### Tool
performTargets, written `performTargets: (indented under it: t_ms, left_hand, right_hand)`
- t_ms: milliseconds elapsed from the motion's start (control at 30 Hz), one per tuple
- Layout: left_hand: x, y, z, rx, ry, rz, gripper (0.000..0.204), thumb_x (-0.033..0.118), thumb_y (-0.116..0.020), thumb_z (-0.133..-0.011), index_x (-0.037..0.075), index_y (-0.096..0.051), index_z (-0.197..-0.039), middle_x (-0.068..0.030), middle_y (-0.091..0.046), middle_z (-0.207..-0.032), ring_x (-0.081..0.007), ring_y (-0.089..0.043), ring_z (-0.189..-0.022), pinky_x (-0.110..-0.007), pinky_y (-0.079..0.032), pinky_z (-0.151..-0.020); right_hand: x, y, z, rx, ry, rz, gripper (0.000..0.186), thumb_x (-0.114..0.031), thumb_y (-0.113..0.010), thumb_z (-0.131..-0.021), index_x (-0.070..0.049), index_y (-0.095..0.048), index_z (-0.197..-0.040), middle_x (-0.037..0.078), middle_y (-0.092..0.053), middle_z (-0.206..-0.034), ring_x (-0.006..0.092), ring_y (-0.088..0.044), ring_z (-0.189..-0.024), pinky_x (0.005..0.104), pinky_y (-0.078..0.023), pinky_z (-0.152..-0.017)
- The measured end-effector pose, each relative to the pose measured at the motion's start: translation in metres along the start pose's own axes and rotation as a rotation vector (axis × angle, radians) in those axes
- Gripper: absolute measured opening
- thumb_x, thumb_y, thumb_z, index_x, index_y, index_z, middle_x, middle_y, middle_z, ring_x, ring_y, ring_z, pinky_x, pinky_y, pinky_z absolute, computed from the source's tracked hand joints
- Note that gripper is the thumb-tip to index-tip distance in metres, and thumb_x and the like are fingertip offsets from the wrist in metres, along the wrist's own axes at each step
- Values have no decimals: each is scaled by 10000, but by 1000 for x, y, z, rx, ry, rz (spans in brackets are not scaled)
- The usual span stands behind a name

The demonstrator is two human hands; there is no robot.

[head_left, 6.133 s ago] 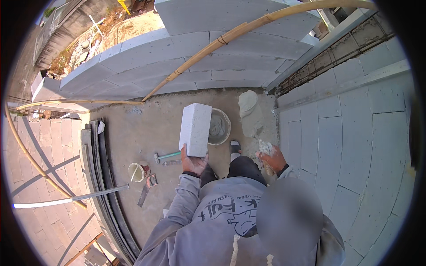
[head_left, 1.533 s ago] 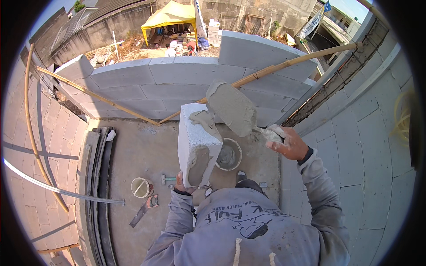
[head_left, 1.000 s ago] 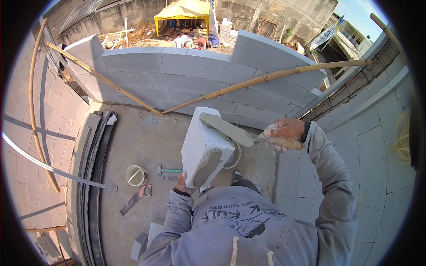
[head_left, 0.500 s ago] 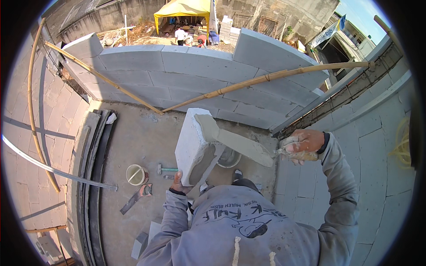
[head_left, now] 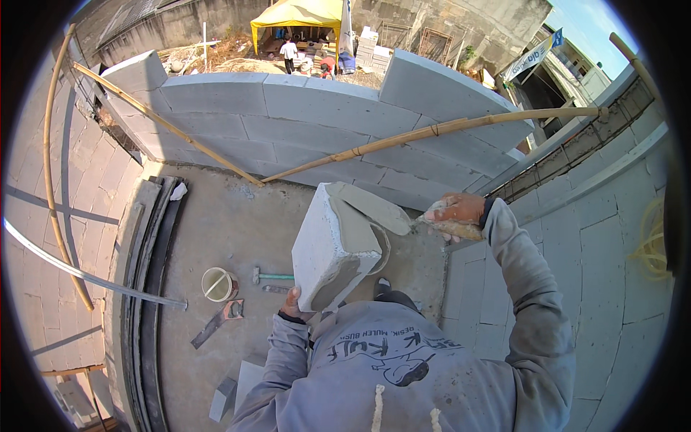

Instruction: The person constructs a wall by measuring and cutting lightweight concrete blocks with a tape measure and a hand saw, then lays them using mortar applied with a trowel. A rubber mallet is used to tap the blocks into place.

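My left hand (head_left: 291, 301) is closed on the lower left of a white block (head_left: 313, 245), held up and tilted, with grey mortar on its top and near end. My right hand (head_left: 458, 212) grips the handle of a wide trowel (head_left: 374, 209), whose mortar-coated blade lies along the block's top. Beyond the block, a mortar bucket (head_left: 383, 250) is partly hidden. On the floor to the left are a small pale bucket (head_left: 224, 286), a hammer with a green handle (head_left: 272, 276) and a handsaw (head_left: 209, 331).
Block walls (head_left: 317, 101) surround me on a concrete floor (head_left: 201, 216). Bamboo poles (head_left: 403, 134) lean across the front wall; dark long boards (head_left: 147, 288) lie along the left, loose blocks (head_left: 223, 399) near me. Beyond the wall are a yellow canopy (head_left: 295, 16) and people (head_left: 288, 50).
Since the oldest frame, mortar has appeared on the block and my right hand has risen with the trowel. In the last half second that hand has moved up and left, drawing the blade further onto the block.
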State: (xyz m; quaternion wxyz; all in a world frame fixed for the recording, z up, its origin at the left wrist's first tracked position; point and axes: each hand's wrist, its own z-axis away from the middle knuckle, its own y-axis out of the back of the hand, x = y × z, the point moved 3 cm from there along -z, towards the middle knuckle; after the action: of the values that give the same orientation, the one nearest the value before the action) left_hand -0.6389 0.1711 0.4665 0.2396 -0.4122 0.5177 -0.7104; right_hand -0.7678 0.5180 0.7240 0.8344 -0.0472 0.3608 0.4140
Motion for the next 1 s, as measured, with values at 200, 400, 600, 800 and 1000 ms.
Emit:
performTargets:
  t_ms: [200,400,600,800,1000]
  left_hand:
    - [6,27,16,93,-50,-83,918,491,-753,-722,33,-371,-1420,-145,-496,-1369,-299,-508,-1225,-437,-431,-1011]
    - [27,20,-3,186,-94,-171,875,483,-743,-742,40,-384,-1406,-138,-510,-1352,-294,-526,-1207,-434,-447,-996]
    - [26,-29,-27,420,67,-264,777,521,-643,-821,83,-373,-1403,-127,-540,-1315,-299,-585,-1131,-501,-513,-893]
    - [-3,-25,-48,728,317,-407,718,522,-577,-862,97,-362,-1400,-140,-569,-1272,-295,-640,-1039,-494,-550,-834]
    - [-43,5,-48,921,437,-489,729,527,-558,-870,87,-326,-1403,-156,-571,-1250,-305,-653,-1008,-468,-572,-785]
  right_hand:
    - [47,9,27,53,-133,71,497,-499,-645,-847,-4,-682,-860,76,-619,-622,163,-607,-535,297,-489,-492]
    - [185,-7,-19,242,-458,227,429,-447,-649,-845,-21,-685,-811,95,-675,-717,207,-625,-597,358,-486,-613]
    - [307,-44,-133,272,-396,145,450,-407,-694,-737,-31,-709,-983,186,-701,-880,331,-673,-835,398,-504,-750]
    - [386,-105,-267,286,-398,-3,365,-320,-643,-767,-92,-698,-1046,170,-698,-992,300,-684,-893,388,-527,-791]
    - [373,-117,-329,289,-519,27,463,-297,-614,-793,-47,-617,-1183,183,-640,-1167,348,-641,-1012,429,-503,-891]
